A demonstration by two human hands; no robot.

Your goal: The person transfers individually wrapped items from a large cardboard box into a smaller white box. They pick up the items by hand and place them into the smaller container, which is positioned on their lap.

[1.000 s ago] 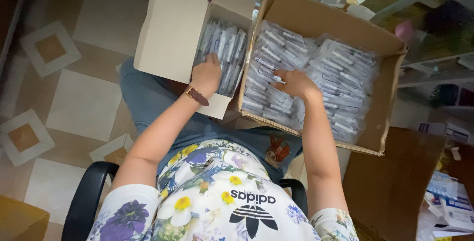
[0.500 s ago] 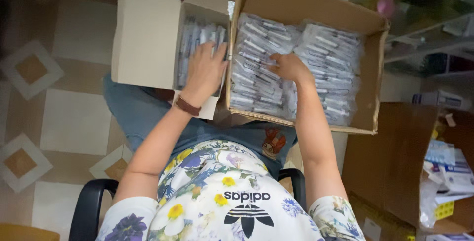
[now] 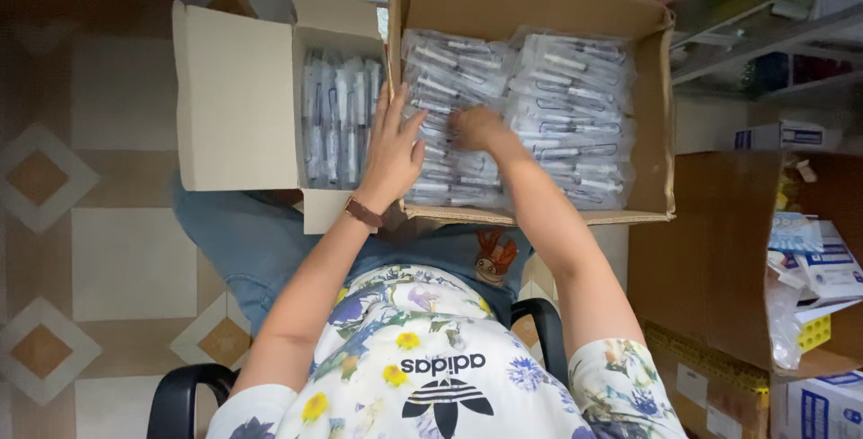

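Note:
A large brown cardboard box on my lap holds several clear-wrapped syringe packets in stacks. My right hand is down among the packets at the box's left side, fingers curled into them; whether it grips one I cannot tell. To its left a small white carton stands open, with more wrapped packets upright inside. My left hand, a brown strap on its wrist, lies flat with fingers spread across the gap between carton and big box, touching packets.
A brown carton at the right carries blue and white packages and a yellow piece. Shelving runs behind the big box. Black chair armrests flank me over a tiled floor.
My left hand slid right, from inside the small carton to its edge by the big box. My right hand shifted left among the packets. The view panned, so both boxes sit further left.

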